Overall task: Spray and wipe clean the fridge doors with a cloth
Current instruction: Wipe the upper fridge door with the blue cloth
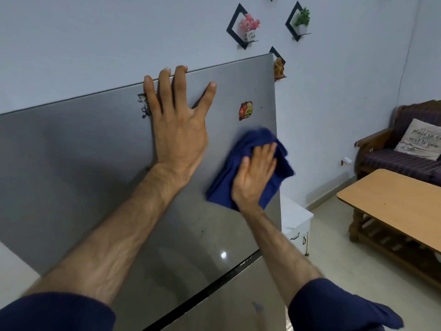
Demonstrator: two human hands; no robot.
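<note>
The grey upper fridge door point(83, 163) fills the left and middle of the view, tilted in the frame. A dark gap separates it from the lower door point(238, 306) at the bottom. My left hand point(177, 120) lies flat on the upper door with fingers spread, fingertips reaching over its top edge. My right hand point(256, 173) presses a dark blue cloth point(253, 144) flat against the door near its right edge, fingers straight. A red and gold sticker point(245, 110) sits just above the cloth. No spray bottle is in view.
A torn black sticker remnant point(143, 103) shows beside my left hand. A white cabinet point(298, 223) stands right of the fridge. Further right are a wooden table point(393, 199) and a sofa point(405, 151) with a cushion. Diamond wall shelves hold small plants point(249, 27).
</note>
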